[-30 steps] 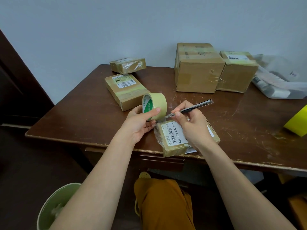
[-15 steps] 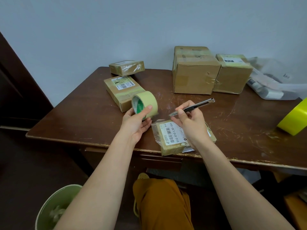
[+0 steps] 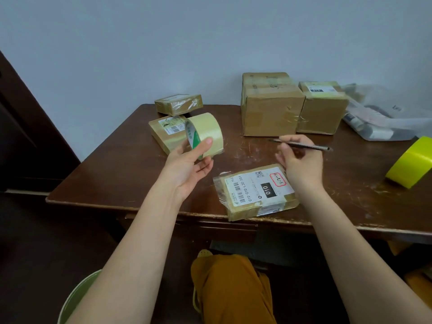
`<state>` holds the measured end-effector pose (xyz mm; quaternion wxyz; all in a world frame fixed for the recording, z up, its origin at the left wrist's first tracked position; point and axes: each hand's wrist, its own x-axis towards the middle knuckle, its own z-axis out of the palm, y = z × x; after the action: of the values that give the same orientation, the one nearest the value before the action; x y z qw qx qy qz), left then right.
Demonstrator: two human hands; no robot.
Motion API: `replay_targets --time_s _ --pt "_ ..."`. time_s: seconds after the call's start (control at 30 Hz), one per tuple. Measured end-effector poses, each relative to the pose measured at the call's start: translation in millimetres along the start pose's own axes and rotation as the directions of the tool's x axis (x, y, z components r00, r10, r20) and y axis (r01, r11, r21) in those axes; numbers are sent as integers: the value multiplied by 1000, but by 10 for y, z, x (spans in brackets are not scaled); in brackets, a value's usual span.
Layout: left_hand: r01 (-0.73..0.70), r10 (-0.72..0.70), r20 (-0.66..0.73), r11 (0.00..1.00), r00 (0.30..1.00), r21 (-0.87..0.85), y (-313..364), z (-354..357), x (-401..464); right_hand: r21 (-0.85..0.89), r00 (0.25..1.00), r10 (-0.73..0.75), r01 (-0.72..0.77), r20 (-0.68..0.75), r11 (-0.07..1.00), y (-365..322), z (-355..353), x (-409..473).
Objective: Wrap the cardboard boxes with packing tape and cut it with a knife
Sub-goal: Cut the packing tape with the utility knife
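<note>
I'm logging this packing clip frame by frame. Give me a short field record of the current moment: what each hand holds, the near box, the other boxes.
left hand: holds the tape roll above the table
right hand: pinches the knife, lifted off the box
near box: flat at the table's front edge, label up, untouched
other boxes: four, toward the wall
yellow roll: right edge

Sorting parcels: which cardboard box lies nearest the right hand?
The flat box at the table's front edge, label reading 010, just below the right hand; the other four sit farther back.
</note>
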<state>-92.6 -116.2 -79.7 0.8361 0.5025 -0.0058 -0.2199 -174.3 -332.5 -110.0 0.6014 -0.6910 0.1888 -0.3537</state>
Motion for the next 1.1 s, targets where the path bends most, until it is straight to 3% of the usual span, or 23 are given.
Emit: replay_targets --time_s 0.07,0.13,0.23,0.37,0.4,0.47,0.53,0.63,0.77,0.9,1.1 --pt "34 -34 67 999 997 5 19 94 -47 -378 989 -141 146 39 914 107 -222 24" --pt "77 -77 126 997 989 2 -7 211 -96 -600 981 -144 195 133 776 220 -449 40" --pt "156 -155 174 988 972 9 -99 402 -174 -714 969 -25 198 245 671 339 -710 41" --pt "241 -240 197 970 951 24 -222 611 -269 -733 938 163 122 306 669 370 -915 48" --pt "250 -252 202 968 946 33 -252 653 -284 -728 941 166 108 294 677 347 -940 44" --pt "257 -262 210 965 942 54 -310 731 -303 -631 971 27 133 237 764 220 -940 25" --pt "255 -267 211 964 940 82 -371 815 -318 -381 972 -117 189 205 905 8 -898 -22" --pt "270 -309 237 945 921 182 -471 955 -368 -12 920 -74 84 384 996 -303 -864 -105" --pt "302 -361 279 924 890 234 -642 1152 -442 40 879 -71 59 472 997 -405 -925 -204" --pt "291 -347 255 928 902 232 -844 1343 -499 100 911 -76 38 406 994 -321 -1115 -276" --pt "327 -389 208 904 898 276 -979 1644 -527 -41 953 -148 164 265 986 -270 -1413 -297"
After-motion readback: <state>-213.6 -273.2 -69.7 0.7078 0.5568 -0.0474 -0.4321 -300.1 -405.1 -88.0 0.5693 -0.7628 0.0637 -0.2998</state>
